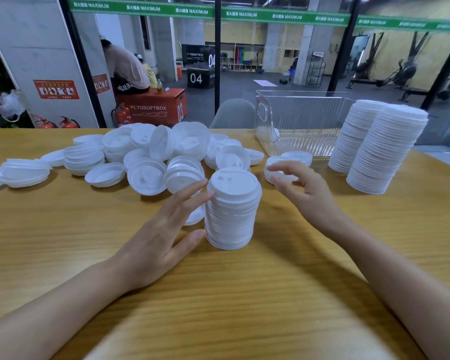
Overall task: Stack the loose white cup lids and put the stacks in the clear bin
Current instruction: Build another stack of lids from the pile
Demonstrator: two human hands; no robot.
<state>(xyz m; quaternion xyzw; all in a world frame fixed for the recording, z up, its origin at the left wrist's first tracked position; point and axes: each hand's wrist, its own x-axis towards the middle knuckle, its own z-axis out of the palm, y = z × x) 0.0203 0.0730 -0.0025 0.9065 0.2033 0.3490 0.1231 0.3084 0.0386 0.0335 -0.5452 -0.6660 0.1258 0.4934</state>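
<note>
A stack of white cup lids (231, 211) stands upright on the wooden table (218, 294) in front of me. My left hand (164, 229) touches its left side with straight fingers and thumb. My right hand (302, 190) hovers to the right of the stack, fingers spread and loosely bent, holding nothing, just above a few loose lids (278, 175). A heap of loose lids (151, 154) spreads across the table behind the stack. The clear bin (299, 123) stands at the back right.
Two tall lid stacks (374, 146) stand right of the bin near the table's right edge. Short lid piles (24, 172) lie at the far left. A grey chair back (234, 113) shows behind the table, then glass panels and a gym with people.
</note>
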